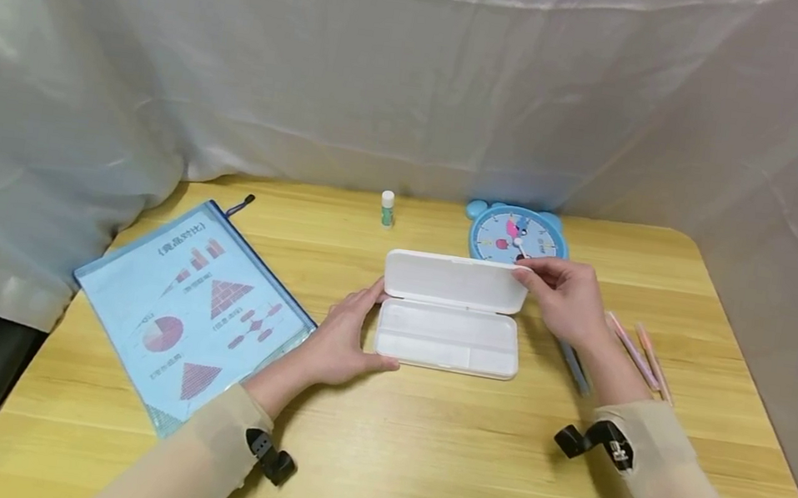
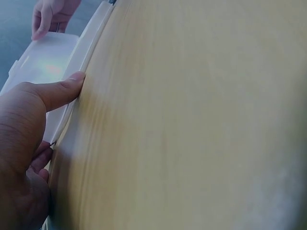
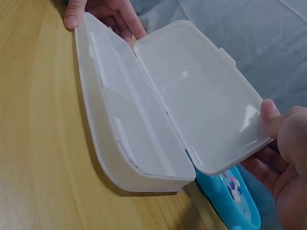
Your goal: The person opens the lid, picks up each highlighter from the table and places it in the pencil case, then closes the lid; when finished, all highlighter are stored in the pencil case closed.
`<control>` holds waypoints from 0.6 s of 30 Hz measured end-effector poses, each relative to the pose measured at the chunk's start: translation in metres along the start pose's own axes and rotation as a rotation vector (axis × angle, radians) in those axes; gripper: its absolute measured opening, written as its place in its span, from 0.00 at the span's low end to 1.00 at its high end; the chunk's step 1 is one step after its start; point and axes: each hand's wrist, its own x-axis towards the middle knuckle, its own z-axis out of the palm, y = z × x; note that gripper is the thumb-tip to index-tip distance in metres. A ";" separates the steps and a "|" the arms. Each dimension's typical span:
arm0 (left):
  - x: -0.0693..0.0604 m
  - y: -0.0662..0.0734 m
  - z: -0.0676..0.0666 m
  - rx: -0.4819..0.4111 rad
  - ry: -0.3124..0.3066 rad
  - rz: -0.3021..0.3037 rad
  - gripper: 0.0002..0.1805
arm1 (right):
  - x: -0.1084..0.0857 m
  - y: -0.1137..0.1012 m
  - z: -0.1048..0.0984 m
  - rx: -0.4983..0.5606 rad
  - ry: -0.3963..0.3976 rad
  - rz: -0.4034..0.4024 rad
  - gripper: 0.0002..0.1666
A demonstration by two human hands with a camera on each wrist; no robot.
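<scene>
A white plastic pencil case lies on the table with its lid swung up and back. Its compartments hold nothing that I can see. My left hand grips the left end of the case, thumb at the front wall and fingers toward the back; in the left wrist view the thumb presses on the case's edge. At the lid's right corner, my right hand pinches the rim between thumb and fingers, seen closely in the right wrist view on the lid.
Behind the lid sits a blue animal-shaped toy clock. A glue stick stands at the back. On the left lies a blue zip document pouch. Right of the case are a dark grey pen-like item, a purple pen and an orange pen.
</scene>
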 end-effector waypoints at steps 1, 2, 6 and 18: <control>0.000 0.000 0.000 0.000 0.000 0.001 0.72 | 0.001 0.000 0.001 -0.003 0.002 0.005 0.13; 0.000 0.000 0.000 0.001 0.000 0.002 0.72 | 0.001 -0.001 0.001 -0.007 0.003 0.012 0.14; 0.000 0.002 0.000 0.001 0.004 0.006 0.73 | 0.002 -0.002 0.002 -0.009 0.014 0.042 0.15; -0.001 -0.001 0.001 0.012 0.008 0.018 0.74 | 0.005 -0.001 0.003 -0.004 0.004 0.042 0.15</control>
